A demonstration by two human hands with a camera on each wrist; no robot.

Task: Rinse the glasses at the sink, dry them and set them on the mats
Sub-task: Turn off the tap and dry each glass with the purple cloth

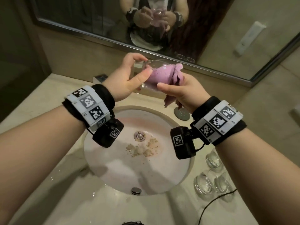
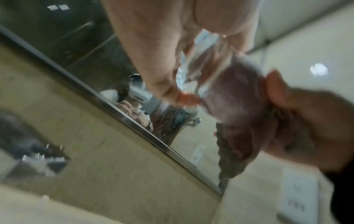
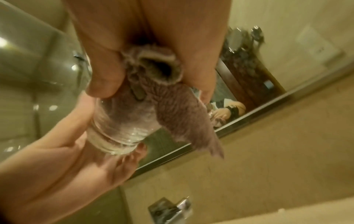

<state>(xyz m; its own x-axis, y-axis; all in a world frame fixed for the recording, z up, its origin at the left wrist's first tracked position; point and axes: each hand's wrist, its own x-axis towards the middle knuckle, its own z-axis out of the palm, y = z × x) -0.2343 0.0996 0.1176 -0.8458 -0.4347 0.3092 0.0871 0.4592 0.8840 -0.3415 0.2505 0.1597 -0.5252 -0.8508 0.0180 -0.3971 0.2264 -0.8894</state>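
A clear glass (image 1: 155, 64) is held tilted on its side above the sink, with a purple cloth (image 1: 162, 73) stuffed into it. My left hand (image 1: 142, 67) grips the thick base end of the glass (image 3: 114, 130) between thumb and fingers. My right hand (image 1: 175, 88) grips the cloth at the mouth of the glass, thumb on the rim; loose cloth ends hang below it. In the left wrist view the glass (image 2: 191, 72) and cloth (image 2: 235, 94) are blurred. The right wrist view shows the cloth (image 3: 153, 98) bunched between my thumb and fingers.
Below lies the white sink basin (image 1: 113, 168) with brown crumbs near the drain (image 1: 139, 136). Three clear glasses (image 1: 212, 158) stand on the counter at the right, beside a black cable (image 1: 211, 207). The tap (image 1: 100, 77) and a mirror (image 1: 81, 18) are behind.
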